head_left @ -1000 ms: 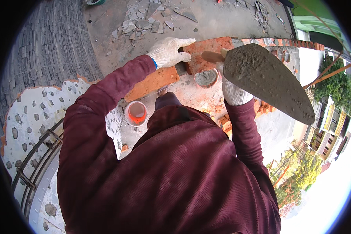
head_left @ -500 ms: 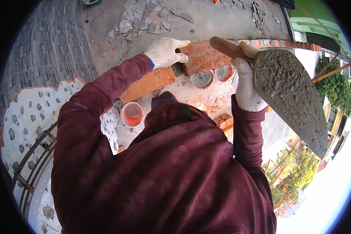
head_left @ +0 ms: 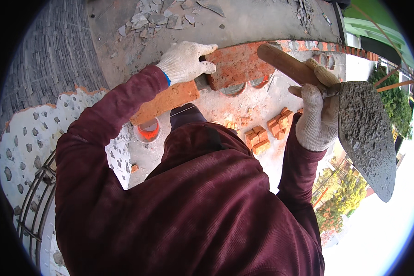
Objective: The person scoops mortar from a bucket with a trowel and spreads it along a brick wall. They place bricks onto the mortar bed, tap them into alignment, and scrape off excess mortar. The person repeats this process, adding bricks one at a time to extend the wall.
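Note:
My left hand (head_left: 185, 63), in a white knit glove, has its thumb and a finger on the left end of a red brick (head_left: 239, 64) on the wall. Left of it, past a dark gap, sits an orange brick (head_left: 170, 99), partly under my left forearm. To the right, my right hand (head_left: 316, 112), also gloved, is wrapped round the wooden handle of a trowel (head_left: 365, 133). Its broad blade is coated with grey mortar and points down to the right, away from the bricks.
A taut string crosses near the bricks. Below the wall stand an orange-lined bucket (head_left: 148, 131) and more buckets, partly hidden. Brick stacks (head_left: 257, 139) lie on the floor. Broken tile pieces (head_left: 156, 18) litter the far side. A metal railing (head_left: 34, 202) is at the left.
The trowel has come nearer to me and to the right, its blade turned more downward. My left hand stays at the red brick's end. The whole view has shifted slightly.

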A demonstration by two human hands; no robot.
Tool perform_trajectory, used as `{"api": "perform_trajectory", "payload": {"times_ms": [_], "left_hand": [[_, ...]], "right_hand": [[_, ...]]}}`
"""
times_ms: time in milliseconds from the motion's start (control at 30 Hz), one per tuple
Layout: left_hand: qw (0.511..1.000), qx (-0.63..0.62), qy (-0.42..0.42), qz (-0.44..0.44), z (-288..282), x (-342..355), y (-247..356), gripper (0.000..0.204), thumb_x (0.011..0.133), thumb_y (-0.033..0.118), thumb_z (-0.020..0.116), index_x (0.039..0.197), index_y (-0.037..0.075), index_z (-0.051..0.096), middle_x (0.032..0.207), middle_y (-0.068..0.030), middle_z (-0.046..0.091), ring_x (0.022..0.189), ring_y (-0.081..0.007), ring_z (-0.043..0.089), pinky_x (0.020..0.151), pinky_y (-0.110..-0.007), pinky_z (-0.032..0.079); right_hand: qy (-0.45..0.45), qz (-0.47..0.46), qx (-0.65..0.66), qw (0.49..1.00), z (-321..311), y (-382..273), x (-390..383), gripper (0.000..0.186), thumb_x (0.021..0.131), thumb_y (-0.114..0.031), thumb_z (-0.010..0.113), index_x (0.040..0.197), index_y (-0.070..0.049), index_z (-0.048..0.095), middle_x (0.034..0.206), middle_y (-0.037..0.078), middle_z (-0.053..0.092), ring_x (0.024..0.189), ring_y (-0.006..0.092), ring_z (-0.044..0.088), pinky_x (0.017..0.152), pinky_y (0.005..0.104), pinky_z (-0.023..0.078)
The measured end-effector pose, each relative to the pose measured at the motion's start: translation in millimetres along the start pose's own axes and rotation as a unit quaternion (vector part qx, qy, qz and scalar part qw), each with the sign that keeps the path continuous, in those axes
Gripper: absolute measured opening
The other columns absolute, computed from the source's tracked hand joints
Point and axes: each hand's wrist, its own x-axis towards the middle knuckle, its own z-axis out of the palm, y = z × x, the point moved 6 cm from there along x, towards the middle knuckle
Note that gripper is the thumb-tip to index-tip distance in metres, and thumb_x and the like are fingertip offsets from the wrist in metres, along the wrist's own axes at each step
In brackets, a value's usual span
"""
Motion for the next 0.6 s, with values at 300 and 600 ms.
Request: {"api": "perform_trajectory", "payload": {"times_ms": [300,600], "left_hand": [[1.0,-0.008,-0.023,-0.012,-5.9,-0.7,4.8,0.064,0.088,0.04,0.074,0.145,0.014,0.06,0.136,-0.0154,0.066,0.122,-0.0356,0.064,0.106,-0.044,0.049],[1.0,0.014,-0.015,-0.022,-6.5,-1.9,5.1,0.066,0.088,0.042,0.073,0.146,0.016,0.059,0.137,-0.0155,0.066,0.125,-0.0355,0.063,0.109,-0.045,0.047]], "right_hand": [[-0.064,0.021,-0.045,0.997,40.2,38.3,-5.1,0.042,0.096,-0.02,0.073,0.13,0.002,0.063,0.118,0.015,0.07,0.098,0.021,0.069,0.076,0.0325,0.062],[-0.067,-0.096,-0.314,0.942,67.4,44.7,-11.0,0.032,0.089,-0.015,0.08,0.118,-0.003,0.072,0.108,0.009,0.073,0.1,0.0216,0.067,0.089,0.0383,0.054]]}}
